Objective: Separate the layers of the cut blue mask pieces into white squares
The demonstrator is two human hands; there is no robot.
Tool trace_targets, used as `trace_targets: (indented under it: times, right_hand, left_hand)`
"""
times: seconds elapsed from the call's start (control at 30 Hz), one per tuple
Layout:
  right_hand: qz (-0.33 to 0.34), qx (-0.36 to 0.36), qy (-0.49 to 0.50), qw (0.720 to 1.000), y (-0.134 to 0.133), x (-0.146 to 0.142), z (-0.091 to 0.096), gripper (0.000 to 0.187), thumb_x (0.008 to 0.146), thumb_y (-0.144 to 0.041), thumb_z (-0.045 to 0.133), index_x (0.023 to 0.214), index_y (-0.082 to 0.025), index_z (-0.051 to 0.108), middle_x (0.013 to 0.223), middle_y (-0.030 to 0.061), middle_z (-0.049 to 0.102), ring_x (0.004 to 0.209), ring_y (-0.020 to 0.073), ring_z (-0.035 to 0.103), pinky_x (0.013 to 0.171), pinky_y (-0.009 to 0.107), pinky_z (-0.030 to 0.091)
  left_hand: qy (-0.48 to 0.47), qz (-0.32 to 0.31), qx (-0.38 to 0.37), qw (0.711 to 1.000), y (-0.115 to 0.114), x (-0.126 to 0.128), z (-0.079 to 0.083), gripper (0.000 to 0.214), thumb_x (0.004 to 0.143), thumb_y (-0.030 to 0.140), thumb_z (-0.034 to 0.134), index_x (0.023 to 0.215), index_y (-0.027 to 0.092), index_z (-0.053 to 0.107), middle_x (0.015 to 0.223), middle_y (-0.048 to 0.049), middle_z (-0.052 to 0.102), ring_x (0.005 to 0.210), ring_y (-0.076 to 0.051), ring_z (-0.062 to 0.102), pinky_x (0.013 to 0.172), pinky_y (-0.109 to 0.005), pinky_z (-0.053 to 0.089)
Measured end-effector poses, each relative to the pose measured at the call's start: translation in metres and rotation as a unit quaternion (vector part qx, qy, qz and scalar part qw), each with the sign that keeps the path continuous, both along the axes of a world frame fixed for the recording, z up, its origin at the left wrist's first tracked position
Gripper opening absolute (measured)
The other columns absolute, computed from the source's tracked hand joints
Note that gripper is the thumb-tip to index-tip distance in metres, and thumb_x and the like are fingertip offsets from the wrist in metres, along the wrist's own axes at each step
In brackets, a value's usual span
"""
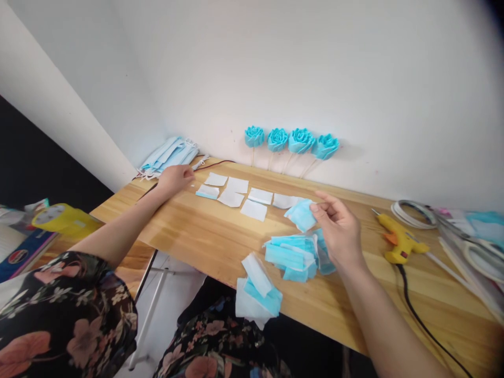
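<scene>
My right hand (pixel 342 227) pinches a light-blue square of mask fabric (pixel 301 214) between thumb and fingers, just above the tabletop. Below it lies a loose heap of blue mask-fabric pieces (pixel 291 257). Pale cut squares (pixel 232 197), several in number, are laid out in uneven rows on the wood, leading from the held piece toward my left hand (pixel 176 180). That hand is closed in a loose curl beside the stack of blue face masks (pixel 169 154); whatever it may hold is hidden. More white and blue pieces (pixel 260 294) hang over the table's front edge near my lap.
Several blue fabric roses (pixel 277 140) on thin sticks lean on the wall. At right lie a yellow glue gun (pixel 401 239) with its black cord, a coil of white wire (pixel 413 214) and scissors (pixel 484 260). A yellow cylinder (pixel 65 219) lies at far left on a lower surface.
</scene>
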State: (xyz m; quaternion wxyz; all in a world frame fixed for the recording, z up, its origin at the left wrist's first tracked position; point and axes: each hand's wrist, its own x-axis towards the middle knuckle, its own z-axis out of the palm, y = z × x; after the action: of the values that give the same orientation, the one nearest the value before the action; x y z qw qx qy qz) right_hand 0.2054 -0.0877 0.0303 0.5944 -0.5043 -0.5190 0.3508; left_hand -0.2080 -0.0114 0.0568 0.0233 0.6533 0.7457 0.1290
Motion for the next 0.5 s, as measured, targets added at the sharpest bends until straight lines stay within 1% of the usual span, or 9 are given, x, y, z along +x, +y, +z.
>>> trace_targets:
  times: [0.07,0.13,0.17,0.2,0.27,0.33,0.37,0.43,0.5]
  right_hand:
    - [0.003,-0.003,0.004,1.0,-0.001,-0.001,0.001,0.041,0.076,-0.038,0.075,0.113,-0.024,0.069,0.075,-0.0021,0.063,0.067,0.0132,0.058,0.061,0.027,0.047]
    - [0.012,-0.004,0.007,1.0,-0.001,-0.002,0.003,0.041,0.076,-0.039,0.074,0.114,-0.023,0.068,0.075,-0.0024,0.062,0.068,0.0133,0.058,0.063,0.027,0.048]
    - [0.016,-0.005,0.007,1.0,-0.001,-0.003,0.004,0.042,0.076,-0.039,0.073,0.114,-0.023,0.068,0.075,-0.0024,0.062,0.068,0.0135,0.059,0.065,0.027,0.049]
    - [0.021,-0.006,0.005,1.0,-0.002,-0.003,0.005,0.042,0.077,-0.039,0.073,0.115,-0.023,0.067,0.075,-0.0024,0.062,0.069,0.0136,0.059,0.066,0.028,0.049]
    - [0.029,-0.006,0.003,1.0,-0.003,-0.003,0.006,0.044,0.077,-0.04,0.072,0.117,-0.022,0.066,0.075,-0.0024,0.062,0.069,0.0135,0.059,0.066,0.027,0.049]
    - [0.039,-0.007,0.009,0.999,-0.004,-0.003,0.007,0.045,0.077,-0.041,0.073,0.117,-0.022,0.065,0.075,-0.0027,0.061,0.068,0.0131,0.058,0.064,0.027,0.048]
    - [0.045,-0.008,0.014,0.999,-0.004,-0.003,0.007,0.046,0.077,-0.041,0.073,0.118,-0.022,0.065,0.074,-0.0029,0.061,0.067,0.0128,0.057,0.063,0.026,0.047]
    - [0.055,-0.01,0.027,0.998,-0.005,-0.003,0.008,0.047,0.076,-0.042,0.074,0.118,-0.022,0.064,0.073,-0.0035,0.06,0.066,0.0125,0.056,0.061,0.026,0.047]
    - [0.061,-0.013,0.037,0.997,-0.006,-0.003,0.008,0.046,0.076,-0.042,0.074,0.117,-0.022,0.064,0.072,-0.004,0.059,0.065,0.0122,0.055,0.06,0.025,0.046]
  left_hand:
    - [-0.054,-0.022,0.035,0.998,-0.007,0.023,0.007,0.026,0.081,0.036,0.057,0.095,0.018,0.069,0.085,-0.0051,0.07,0.078,-0.021,0.06,0.065,-0.028,0.039]
    - [-0.127,-0.074,0.07,0.987,-0.017,0.055,0.015,0.028,0.083,0.037,0.057,0.097,0.016,0.069,0.086,-0.0054,0.07,0.079,-0.02,0.06,0.07,-0.029,0.042]
    - [-0.17,-0.117,0.072,0.976,-0.023,0.073,0.019,0.029,0.083,0.036,0.057,0.099,0.015,0.069,0.089,-0.0058,0.071,0.081,-0.02,0.061,0.073,-0.029,0.044]
    - [-0.211,-0.168,0.064,0.961,-0.029,0.092,0.021,0.03,0.084,0.037,0.058,0.101,0.015,0.07,0.092,-0.0062,0.072,0.082,-0.019,0.061,0.075,-0.029,0.046]
    - [-0.298,-0.257,0.053,0.918,-0.039,0.131,0.024,0.034,0.084,0.041,0.059,0.105,0.016,0.07,0.098,-0.007,0.073,0.084,-0.018,0.063,0.077,-0.03,0.048]
    - [-0.367,-0.322,0.029,0.872,-0.046,0.165,0.021,0.038,0.082,0.043,0.064,0.111,0.018,0.069,0.106,-0.0079,0.072,0.089,-0.019,0.064,0.079,-0.03,0.049]
    - [-0.397,-0.347,0.009,0.85,-0.047,0.181,0.018,0.041,0.08,0.042,0.067,0.113,0.019,0.068,0.109,-0.0084,0.072,0.092,-0.019,0.064,0.08,-0.03,0.049]
    - [-0.451,-0.368,-0.034,0.812,-0.047,0.207,0.011,0.047,0.072,0.041,0.076,0.113,0.019,0.067,0.108,-0.0091,0.072,0.093,-0.02,0.064,0.078,-0.03,0.05]
    - [-0.504,-0.368,-0.082,0.777,-0.046,0.227,0.004,0.041,0.072,0.044,0.076,0.102,0.017,0.069,0.096,-0.0076,0.071,0.082,-0.018,0.063,0.071,-0.028,0.049]
